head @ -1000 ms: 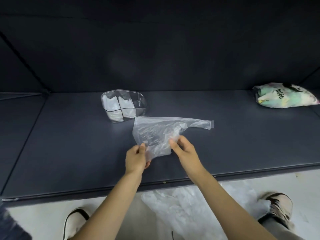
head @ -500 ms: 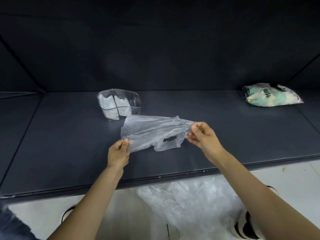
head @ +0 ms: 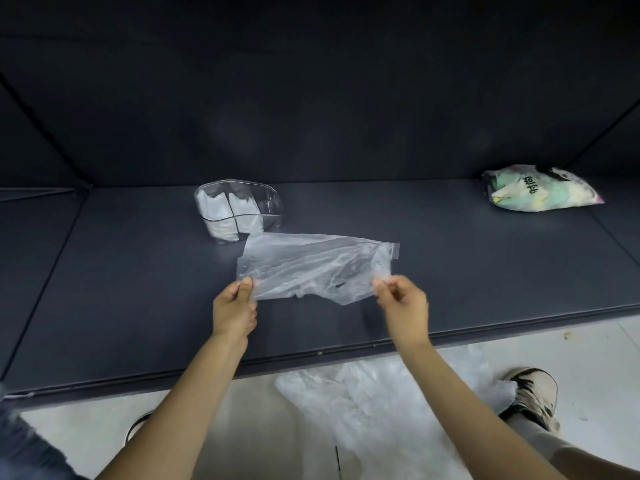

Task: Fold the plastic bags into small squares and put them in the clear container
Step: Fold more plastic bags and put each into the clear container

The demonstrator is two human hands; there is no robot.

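**Hands stretch one bag flat; more wait below**

Left hand [head: 234,308] and right hand [head: 401,304] each pinch a near corner of the plastic bag [head: 313,268], spread wide over the dark table [head: 138,289], not yet folded. Just behind it, the clear container [head: 239,211] already holds some white folded bags. I'd say the job is partway through: loose bags [head: 381,410] still lie on the floor.
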